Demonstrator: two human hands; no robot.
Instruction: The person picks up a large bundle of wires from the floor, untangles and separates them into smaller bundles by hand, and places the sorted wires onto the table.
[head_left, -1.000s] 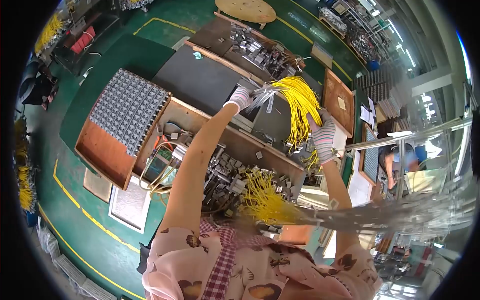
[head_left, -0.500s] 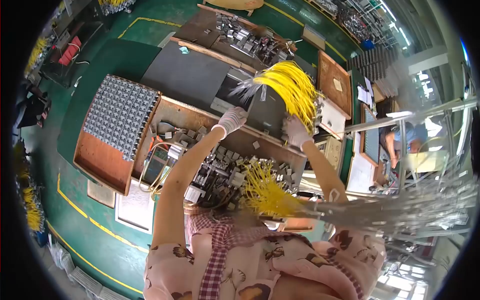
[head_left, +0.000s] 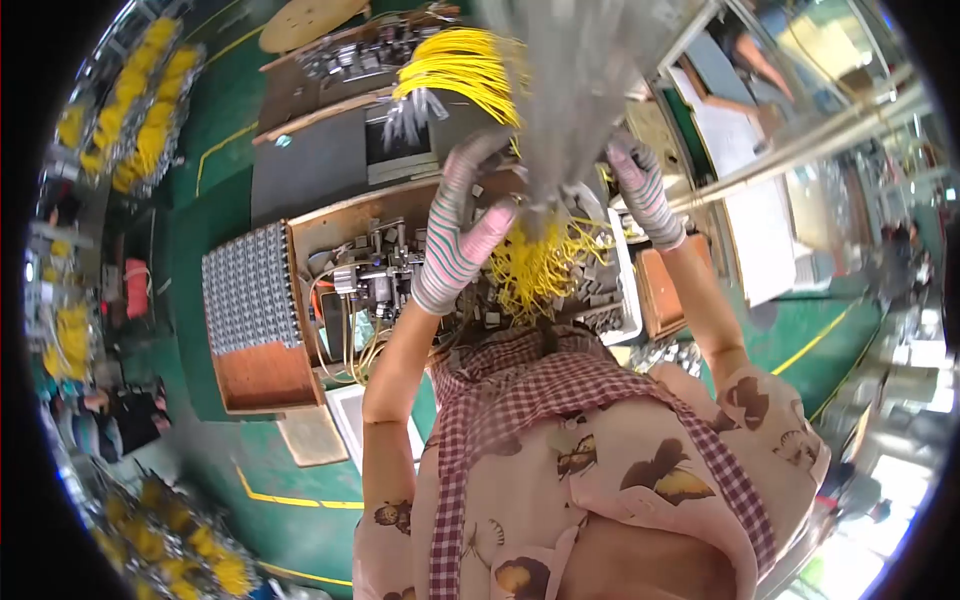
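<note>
A bundle of yellow wires with long grey strands stands in front of me, its strands smeared by motion. My left hand, in a striped glove, is raised at the left of this bundle with thumb and fingers apart. On the bundle's other side is my right hand, also gloved, its fingers stretched upward and apart. Neither hand visibly grips the strands, though blur covers some fingertips. Farther back, a second bundle of yellow wires lies on the bench with its clear ends toward me.
Small metal parts and a fixture fill the wooden bench tray. At left, a wooden tray holds rows of grey parts. A dark mat covers the bench behind. Metal rails cross at right, near another person's arm.
The view has turned. My hands have left the mat and the far yellow bundle and come up on both sides of the nearer bundle, whose grey strands swung from the right to the front.
</note>
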